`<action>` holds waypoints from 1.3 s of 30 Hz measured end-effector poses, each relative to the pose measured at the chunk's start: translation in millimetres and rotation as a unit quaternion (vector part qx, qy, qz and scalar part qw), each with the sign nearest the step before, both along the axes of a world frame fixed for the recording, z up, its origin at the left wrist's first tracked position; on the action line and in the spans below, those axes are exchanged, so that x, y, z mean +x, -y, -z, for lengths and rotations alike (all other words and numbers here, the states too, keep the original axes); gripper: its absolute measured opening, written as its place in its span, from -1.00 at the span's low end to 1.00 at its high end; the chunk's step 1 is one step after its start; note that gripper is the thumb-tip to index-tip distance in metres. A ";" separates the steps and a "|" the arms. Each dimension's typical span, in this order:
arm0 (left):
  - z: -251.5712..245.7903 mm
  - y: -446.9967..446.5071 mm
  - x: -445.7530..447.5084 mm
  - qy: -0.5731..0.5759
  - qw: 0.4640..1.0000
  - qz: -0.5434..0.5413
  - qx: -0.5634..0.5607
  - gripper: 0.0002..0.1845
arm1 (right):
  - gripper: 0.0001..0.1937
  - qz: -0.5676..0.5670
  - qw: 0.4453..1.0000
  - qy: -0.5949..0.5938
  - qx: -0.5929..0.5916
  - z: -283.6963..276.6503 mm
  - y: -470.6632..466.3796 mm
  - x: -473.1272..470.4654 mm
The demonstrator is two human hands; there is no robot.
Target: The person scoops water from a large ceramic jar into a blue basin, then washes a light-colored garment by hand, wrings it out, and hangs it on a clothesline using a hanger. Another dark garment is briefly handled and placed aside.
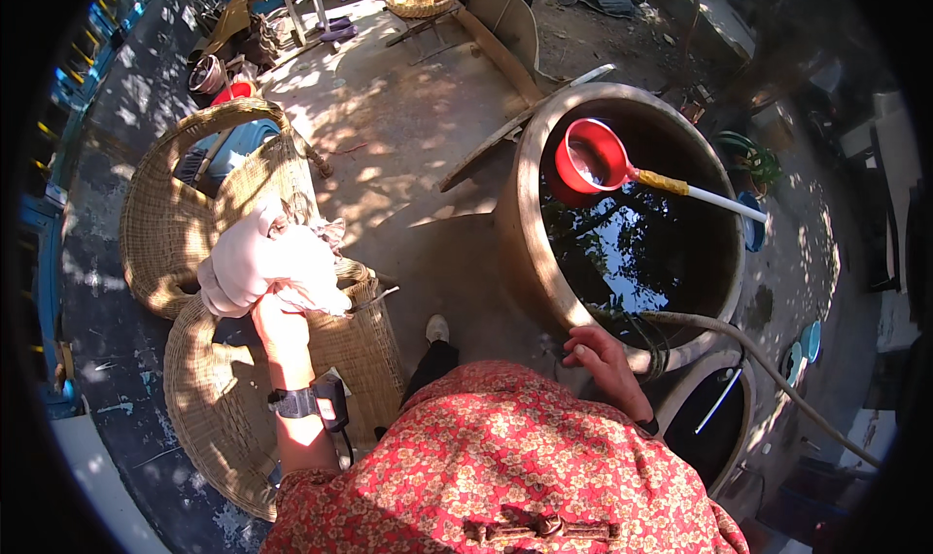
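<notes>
My left hand (280,328) grips a bunched pale pink cloth bundle (270,262), with its fingers partly hidden by the cloth. The bundle hangs over two wicker armchairs (357,357) at the left. My right hand (601,361) holds nothing, fingers bent and apart, beside the near rim of a large round earthenware vat (536,240). Dark water in the vat reflects leaves and sky. Across its top lies a red dipper (592,157) with a white handle, wrapped in yellow near the cup.
A hose (700,322) runs over the vat's rim to the right. A second, smaller vat (740,408) stands nearer me at the right. A wooden plank (485,153) leans by the vat. A woven basket (421,0) sits at the far end, and a potted plant (754,160) behind the vat.
</notes>
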State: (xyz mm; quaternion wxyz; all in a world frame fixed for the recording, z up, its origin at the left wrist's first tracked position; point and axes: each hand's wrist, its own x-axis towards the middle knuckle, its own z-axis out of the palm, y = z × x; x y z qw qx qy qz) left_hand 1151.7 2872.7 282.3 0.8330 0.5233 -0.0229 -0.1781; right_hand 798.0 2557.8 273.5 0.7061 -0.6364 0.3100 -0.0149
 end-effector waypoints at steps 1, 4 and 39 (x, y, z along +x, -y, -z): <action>4.8 15.3 13.2 -0.017 0.995 -0.084 -0.040 -0.77 | -0.70 0.019 1.000 -0.002 -0.005 -3.7 0.3 4.6; 5.0 48.4 41.8 -0.062 0.996 -0.059 -0.035 -0.78 | -0.71 0.080 0.997 -0.013 0.007 -7.6 3.8 9.2; 8.6 300.3 292.5 -0.063 0.970 0.226 -0.069 -0.73 | -0.75 0.323 0.945 0.040 -0.015 11.7 60.1 246.3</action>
